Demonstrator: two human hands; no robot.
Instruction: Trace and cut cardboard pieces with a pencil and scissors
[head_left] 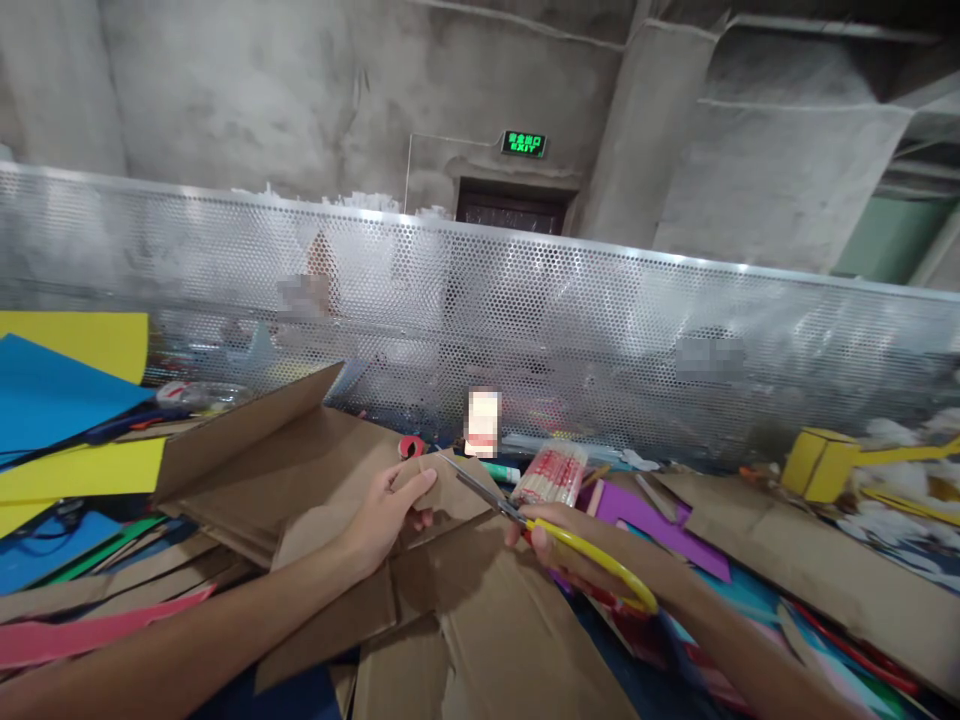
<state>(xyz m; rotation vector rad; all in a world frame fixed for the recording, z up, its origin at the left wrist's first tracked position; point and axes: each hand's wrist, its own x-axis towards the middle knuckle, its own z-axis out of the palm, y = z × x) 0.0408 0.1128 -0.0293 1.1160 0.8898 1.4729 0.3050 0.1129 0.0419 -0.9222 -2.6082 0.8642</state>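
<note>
My left hand (397,510) pinches a piece of brown cardboard (452,497), thumb on top and fingers curled under it. In my right hand (559,545) is a pair of scissors (592,555) with yellow handles, my fingers wrapped round them. The metal blades point up and left, and lie at the right edge of the held cardboard. Whether the blades have cut into it I cannot tell. Below both hands lie more large cardboard sheets (510,630), overlapping one another.
A perforated metal panel (600,330) stands behind the work surface. A folded cardboard box piece (255,470) and yellow and blue sheets (52,395) lie left. A clear pack of sticks (551,475), purple sheet (660,525) and yellow box-shaped piece (817,465) lie right.
</note>
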